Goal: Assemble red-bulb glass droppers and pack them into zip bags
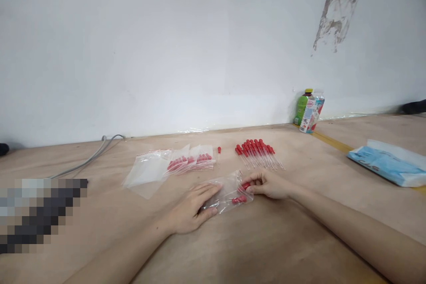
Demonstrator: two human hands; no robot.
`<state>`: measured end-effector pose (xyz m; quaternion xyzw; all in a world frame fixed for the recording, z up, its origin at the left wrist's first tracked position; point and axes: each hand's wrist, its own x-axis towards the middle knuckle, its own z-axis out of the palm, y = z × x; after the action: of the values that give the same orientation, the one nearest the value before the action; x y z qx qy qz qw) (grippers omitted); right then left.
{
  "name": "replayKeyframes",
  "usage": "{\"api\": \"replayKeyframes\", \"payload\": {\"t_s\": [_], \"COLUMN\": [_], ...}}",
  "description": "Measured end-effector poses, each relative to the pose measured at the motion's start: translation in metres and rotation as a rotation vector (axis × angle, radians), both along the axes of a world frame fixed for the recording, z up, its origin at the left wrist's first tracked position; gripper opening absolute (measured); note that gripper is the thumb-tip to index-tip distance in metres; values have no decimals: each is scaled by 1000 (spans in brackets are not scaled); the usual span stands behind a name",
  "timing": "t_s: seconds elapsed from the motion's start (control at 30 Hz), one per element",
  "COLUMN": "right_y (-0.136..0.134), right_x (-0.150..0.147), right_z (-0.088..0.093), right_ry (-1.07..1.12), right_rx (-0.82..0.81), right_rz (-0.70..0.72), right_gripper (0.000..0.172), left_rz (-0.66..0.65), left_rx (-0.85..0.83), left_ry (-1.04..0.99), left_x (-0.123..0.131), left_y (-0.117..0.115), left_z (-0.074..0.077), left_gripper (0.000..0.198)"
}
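Note:
A clear plastic zip bag [226, 191] lies on the table in front of me, with red-bulbed droppers [238, 199] in it, their bulbs toward the right end. My left hand [193, 208] rests on the bag's left part, fingers stretched out and thumb apart. At the bag's right end, the fingers of my right hand [269, 185] are pinched on the red bulb of a dropper [245, 186]. Beyond my right hand lies a fanned group of loose droppers [256, 147], bulbs pointing away from me. One single dropper [218, 150] lies apart, left of that group.
Overlapping bags holding droppers [196, 159] lie behind my left hand, beside flat clear bags [146, 171]. A green bottle [301, 107] and a carton [312, 113] stand by the wall. At right is a blue packet [386, 164]; a grey cable [89, 159] runs at left.

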<state>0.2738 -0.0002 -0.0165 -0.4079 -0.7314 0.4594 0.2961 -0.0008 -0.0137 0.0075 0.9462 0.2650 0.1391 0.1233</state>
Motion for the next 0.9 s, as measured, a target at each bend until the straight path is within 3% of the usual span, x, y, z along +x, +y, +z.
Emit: {"api": "replayKeyframes", "payload": {"t_s": [0.13, 0.2, 0.4, 0.57, 0.67, 0.9], "right_y": [4, 3, -6, -9, -10, -18], "right_x": [-1, 1, -3, -14, -14, -13], "right_z": [-5, -3, 14, 9, 9, 27], "right_ry": [-121, -142, -113, 4, 32, -39], "right_rx": [129, 125, 39, 35, -43, 44], "right_rz": [-230, -272, 40, -114, -35, 33], "right_gripper": [20, 18, 25, 30, 32, 39], "left_rz": [6, 10, 1, 3, -9, -8], "left_rx": [-11, -11, -3, -7, -9, -24], "left_ry": [-15, -17, -20, -13, -26, -43], "left_x": [0, 0, 0, 0, 0, 1], "left_y": [0, 0, 0, 0, 0, -1], "left_z": [0, -1, -1, -1, -2, -1], "left_gripper": [48, 48, 48, 47, 47, 47]}}
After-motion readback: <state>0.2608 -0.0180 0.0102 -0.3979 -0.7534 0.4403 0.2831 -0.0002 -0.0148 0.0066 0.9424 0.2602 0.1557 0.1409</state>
